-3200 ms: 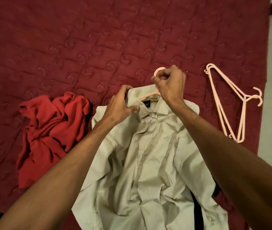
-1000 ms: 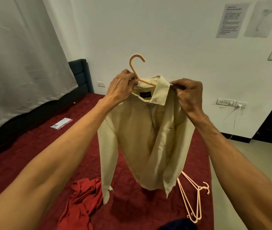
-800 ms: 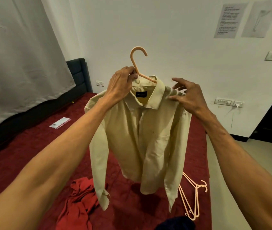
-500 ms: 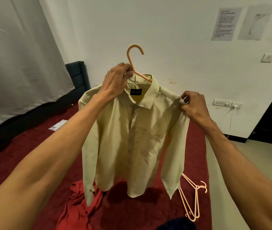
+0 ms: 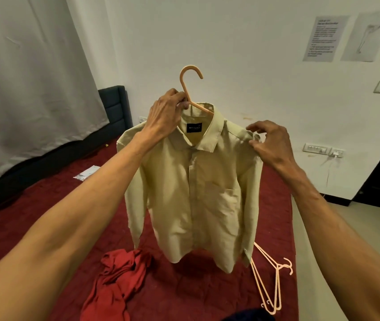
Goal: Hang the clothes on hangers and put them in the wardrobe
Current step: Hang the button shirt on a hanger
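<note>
Shirt (image 5: 193, 193) hung in the air straight in front of you, front side toward you, long axis vertical. Its tails looked clear of the bed (image 5: 57, 188), though I couldn't be sure of the gap.

- It sat on the hanger (image 5: 185, 89), hook on top with the open end toward your right.
- Your left hand (image 5: 164, 112) gripped the hanger neck just under the hook, at the collar, and looked to be taking all the weight.
- Your right hand (image 5: 270, 144) was at the shirt's right-side shoulder seam with fingers spread and loosely curved. The tips touched the fabric, with no clear pinch.

Key relation: the hook stood directly above your left hand and the shirt dropped straight below it. My read was that the left hand was the one to carry the hook to the rail, and the right was only there to square the shoulder.

No wardrobe was in view, so I couldn't tell its direction.

Below on the bed:
- red garment (image 5: 119, 281), crumpled, down-left of the tails
- spare hangers (image 5: 270, 281), by the bed's right edge, near the cuff
</note>
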